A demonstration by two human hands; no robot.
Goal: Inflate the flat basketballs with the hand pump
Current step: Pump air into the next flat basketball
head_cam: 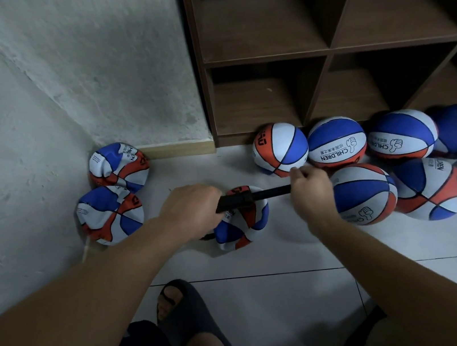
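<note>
Left hand (189, 209): grips the black hand pump's barrel (233, 202)
Right hand (310, 189): clenched around the pump's handle end
Crumpled red, white and blue basketball (245, 227): on the floor, under the pump

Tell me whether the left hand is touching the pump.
Touching. The head view shows the left hand with fingers curled round the black pump barrel's end.
</note>
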